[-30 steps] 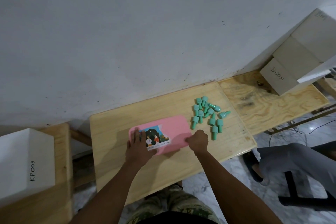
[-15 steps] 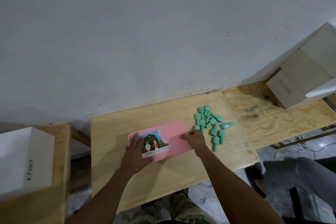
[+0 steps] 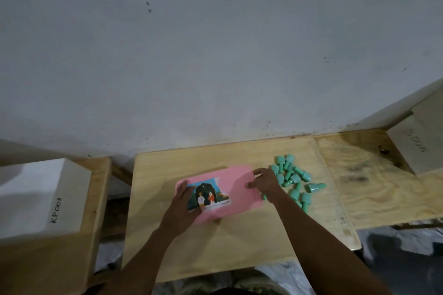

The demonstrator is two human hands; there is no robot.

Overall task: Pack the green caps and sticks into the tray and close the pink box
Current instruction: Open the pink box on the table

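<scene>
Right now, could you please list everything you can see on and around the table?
Pink box: one, pink with a picture label, shut, middle of the table.
Green caps: a loose pile, mint green, on the table right of the box; count unclear.
Table: one, light wood, centre.
White block: one, marked KP003, far left.
Pale box: one, far right, partly out of view.
Left hand: flat on the box's left end.
Right hand: at the box's right edge.
</scene>
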